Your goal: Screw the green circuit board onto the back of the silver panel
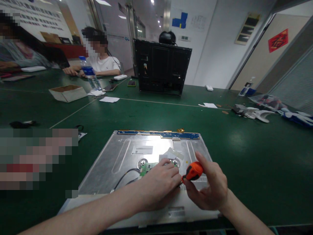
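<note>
A silver metal display panel (122, 153) lies back-up on the green table in front of me. A small green circuit board (146, 168) with black wires sits on it. My left hand (160, 186) rests curled over the board's right end, fingers pressed down on it. My right hand (207, 187) grips an orange-handled screwdriver (194, 171), its tip hidden behind my left hand. A blue circuit strip (158, 134) runs along the panel's far edge.
A black monitor back (161, 68) stands upright across the table. A cardboard box (67, 92), a water bottle (89, 74), papers and phones lie at the left, where two people sit. White plastic parts (259, 114) and bags lie at the right.
</note>
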Demonstrator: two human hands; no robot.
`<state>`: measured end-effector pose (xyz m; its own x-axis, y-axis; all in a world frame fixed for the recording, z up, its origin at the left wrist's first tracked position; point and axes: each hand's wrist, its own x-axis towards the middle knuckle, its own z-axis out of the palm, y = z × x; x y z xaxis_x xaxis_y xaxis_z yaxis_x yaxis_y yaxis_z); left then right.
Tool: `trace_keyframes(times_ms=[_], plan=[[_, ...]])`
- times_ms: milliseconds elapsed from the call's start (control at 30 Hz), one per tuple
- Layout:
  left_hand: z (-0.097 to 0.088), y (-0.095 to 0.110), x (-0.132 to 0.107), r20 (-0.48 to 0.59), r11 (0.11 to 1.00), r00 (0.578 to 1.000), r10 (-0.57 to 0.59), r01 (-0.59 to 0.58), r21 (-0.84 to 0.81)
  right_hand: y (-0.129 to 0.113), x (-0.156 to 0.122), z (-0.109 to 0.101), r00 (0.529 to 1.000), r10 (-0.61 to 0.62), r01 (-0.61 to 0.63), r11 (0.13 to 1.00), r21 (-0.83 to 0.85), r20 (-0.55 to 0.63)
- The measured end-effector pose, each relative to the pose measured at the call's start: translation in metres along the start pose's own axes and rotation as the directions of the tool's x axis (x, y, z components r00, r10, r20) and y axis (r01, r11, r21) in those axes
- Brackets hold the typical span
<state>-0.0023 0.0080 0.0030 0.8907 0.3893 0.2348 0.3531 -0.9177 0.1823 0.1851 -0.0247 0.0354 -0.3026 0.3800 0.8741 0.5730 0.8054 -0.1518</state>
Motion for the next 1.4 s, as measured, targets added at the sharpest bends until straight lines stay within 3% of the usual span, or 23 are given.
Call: trace_keyframes(times_ms=[267, 633, 933, 1400], plan=[[0.000, -0.001, 0.000, 0.012, 1.000, 1.000, 0.004, -0.004, 0.010, 0.000, -0.002, 0.000, 1.000, -0.004, 0.004, 1.000, 0.003, -0.010], [-0.004, -0.002, -0.001, 0.026, 0.998, 0.999, 0.019, -0.018, -0.053, 0.003, -0.002, 0.001, 1.000, 0.005, -0.006, 0.991, 0.132, 0.006], [-0.003, -0.004, -0.001, 0.035, 0.999, 0.999, 0.020, -0.018, -0.045, 0.004, -0.005, 0.003, 1.000, 0.009, -0.010, 0.995, 0.102, 0.009], [-0.005, -0.004, -0.001, 0.052, 0.998, 0.998, 0.027, -0.024, -0.056, 0.004, -0.010, 0.001, 0.997, 0.022, -0.011, 0.990, 0.144, -0.073]])
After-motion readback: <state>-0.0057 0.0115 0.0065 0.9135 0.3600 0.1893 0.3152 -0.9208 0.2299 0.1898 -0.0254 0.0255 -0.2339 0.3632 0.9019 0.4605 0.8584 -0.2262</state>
